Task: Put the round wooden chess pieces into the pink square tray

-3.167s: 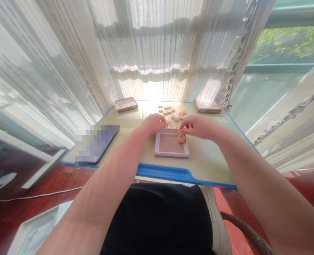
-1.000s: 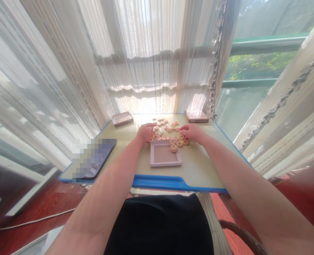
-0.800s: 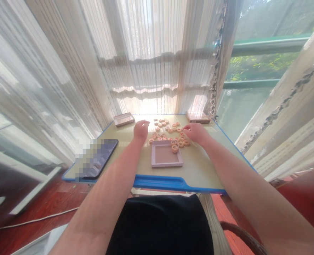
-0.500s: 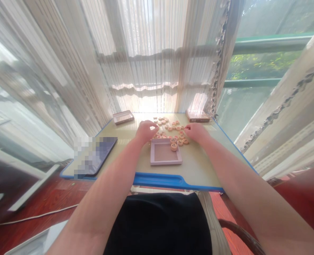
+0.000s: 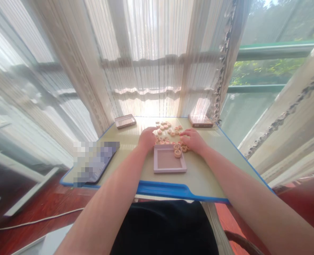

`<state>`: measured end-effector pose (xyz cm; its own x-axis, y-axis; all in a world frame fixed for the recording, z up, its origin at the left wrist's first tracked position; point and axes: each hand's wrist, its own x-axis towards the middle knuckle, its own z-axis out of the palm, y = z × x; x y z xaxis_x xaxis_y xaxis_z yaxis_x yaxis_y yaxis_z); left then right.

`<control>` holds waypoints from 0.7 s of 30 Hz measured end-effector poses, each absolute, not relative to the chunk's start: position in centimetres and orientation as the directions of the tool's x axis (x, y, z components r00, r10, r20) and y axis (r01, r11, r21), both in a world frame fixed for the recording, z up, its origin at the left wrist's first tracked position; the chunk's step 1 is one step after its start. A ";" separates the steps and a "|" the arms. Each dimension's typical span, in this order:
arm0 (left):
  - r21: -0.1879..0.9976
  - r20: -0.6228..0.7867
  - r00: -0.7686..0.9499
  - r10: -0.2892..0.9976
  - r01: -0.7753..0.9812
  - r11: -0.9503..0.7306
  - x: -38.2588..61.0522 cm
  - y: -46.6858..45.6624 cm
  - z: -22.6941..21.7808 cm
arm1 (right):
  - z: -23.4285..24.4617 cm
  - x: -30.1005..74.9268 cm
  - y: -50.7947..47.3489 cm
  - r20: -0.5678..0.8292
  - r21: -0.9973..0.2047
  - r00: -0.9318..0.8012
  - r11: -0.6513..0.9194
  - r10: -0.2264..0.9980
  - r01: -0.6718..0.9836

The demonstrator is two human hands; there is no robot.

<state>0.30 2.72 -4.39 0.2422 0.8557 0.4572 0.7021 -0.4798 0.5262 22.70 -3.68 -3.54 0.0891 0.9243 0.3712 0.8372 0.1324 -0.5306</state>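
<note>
Gathering chess discs (image 5: pixel 172 133) at the tray's (image 5: pixel 170 170) far edge: my left hand (image 5: pixel 147 139) and right hand (image 5: pixel 194 140) cover them, grips hidden; next needs a firm pinch.

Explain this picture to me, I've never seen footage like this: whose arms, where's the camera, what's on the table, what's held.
No machine here: both bare arms belong to one person, whose head-worn camera looks forward and down. The left hand and right hand rest among round wooden game pieces scattered on a blue-rimmed table. Nearer the person lies a shallow pink tray with one piece inside near its far right corner. A left box and right box sit at the far edge, and a dark flat device lies at the left. Whether either hand grips a piece is too small to tell.
</note>
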 end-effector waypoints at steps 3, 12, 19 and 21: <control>0.605 0.348 0.235 0.907 0.683 -0.409 0.6 3.0 -4.7 | -3.8 22.5 -3.5 0.286 -0.667 0.150 0.084 0.946 0.741; 0.827 0.187 0.276 0.943 0.474 -0.303 0.7 4.8 -5.5 | -3.5 21.3 1.2 0.180 -0.546 0.157 -0.034 0.971 0.837; 0.801 0.201 0.269 0.942 0.508 -0.316 0.9 4.2 -4.8 | -2.3 20.1 8.2 0.153 -0.421 0.070 0.001 0.986 0.907; 0.777 0.215 0.260 0.941 0.539 -0.326 1.0 4.1 -4.7 | -2.7 20.0 8.9 0.158 -0.417 0.043 0.027 0.986 0.908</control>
<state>1.03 4.08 -4.73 0.2603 0.9414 0.2146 0.5387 -0.3261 0.7768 20.01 8.89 -2.68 0.0433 0.9865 0.1580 0.9084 0.0269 -0.4171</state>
